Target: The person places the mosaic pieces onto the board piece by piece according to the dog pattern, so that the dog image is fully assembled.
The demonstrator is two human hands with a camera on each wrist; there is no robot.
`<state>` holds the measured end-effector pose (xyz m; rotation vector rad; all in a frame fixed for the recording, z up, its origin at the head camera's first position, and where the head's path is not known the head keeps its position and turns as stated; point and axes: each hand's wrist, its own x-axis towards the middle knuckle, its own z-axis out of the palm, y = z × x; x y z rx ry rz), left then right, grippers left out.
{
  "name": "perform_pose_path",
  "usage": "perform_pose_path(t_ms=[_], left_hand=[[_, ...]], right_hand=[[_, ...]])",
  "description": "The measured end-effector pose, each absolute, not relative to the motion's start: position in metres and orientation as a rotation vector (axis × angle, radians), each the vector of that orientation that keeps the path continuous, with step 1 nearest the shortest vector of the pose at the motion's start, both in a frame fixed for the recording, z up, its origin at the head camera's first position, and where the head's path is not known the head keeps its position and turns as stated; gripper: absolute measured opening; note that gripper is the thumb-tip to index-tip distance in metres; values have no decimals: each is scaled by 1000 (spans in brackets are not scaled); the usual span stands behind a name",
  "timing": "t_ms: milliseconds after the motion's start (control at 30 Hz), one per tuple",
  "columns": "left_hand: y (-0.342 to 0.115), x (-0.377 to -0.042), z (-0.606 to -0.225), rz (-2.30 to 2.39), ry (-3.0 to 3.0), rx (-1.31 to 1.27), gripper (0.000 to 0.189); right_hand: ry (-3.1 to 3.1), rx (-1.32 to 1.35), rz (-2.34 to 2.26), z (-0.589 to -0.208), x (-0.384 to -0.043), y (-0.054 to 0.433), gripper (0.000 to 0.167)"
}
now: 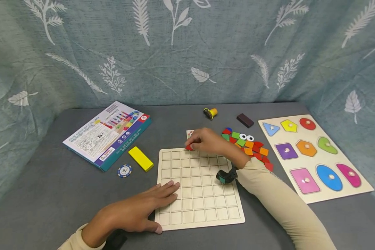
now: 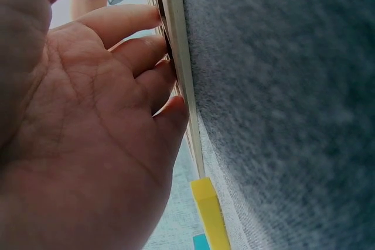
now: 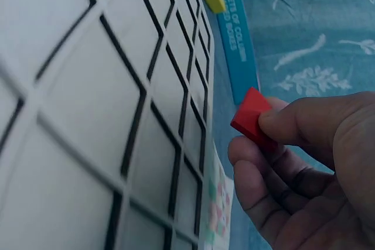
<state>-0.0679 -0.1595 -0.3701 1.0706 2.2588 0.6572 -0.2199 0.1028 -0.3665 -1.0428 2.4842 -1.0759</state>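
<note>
A pale wooden grid board point(image 1: 196, 191) with square recesses lies on the grey table. My left hand point(image 1: 143, 206) rests on its left edge, fingers stretched over the board and thumb by the near corner. In the left wrist view, the fingertips of that hand point(image 2: 105, 103) touch the board's edge point(image 2: 181, 57). Over the far edge of the board, my right hand point(image 1: 206, 140) pinches a red tile point(image 3: 253, 118) between thumb and fingers. A small printed card point(image 1: 190, 133) lies just beyond, partly covered by this hand. Loose coloured tiles point(image 1: 248, 151) lie near the right forearm.
Left of the board are a yellow block point(image 1: 140, 158), a poker chip point(image 1: 124, 170) and a boxed set point(image 1: 107, 135). A shape puzzle board point(image 1: 314, 158) lies at right. Behind are a dark block point(image 1: 245, 120) and a small yellow-and-black object point(image 1: 210, 113). A curtain point(image 1: 175, 80) hangs behind.
</note>
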Motion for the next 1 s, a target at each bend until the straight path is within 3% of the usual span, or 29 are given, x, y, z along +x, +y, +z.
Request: perform_pose_path(t_ms=[1000], left_hand=[[-159,-68,-367,646,2238,992,84]], right_hand=[[2431,-1097,-942,-368,-216,57,16]])
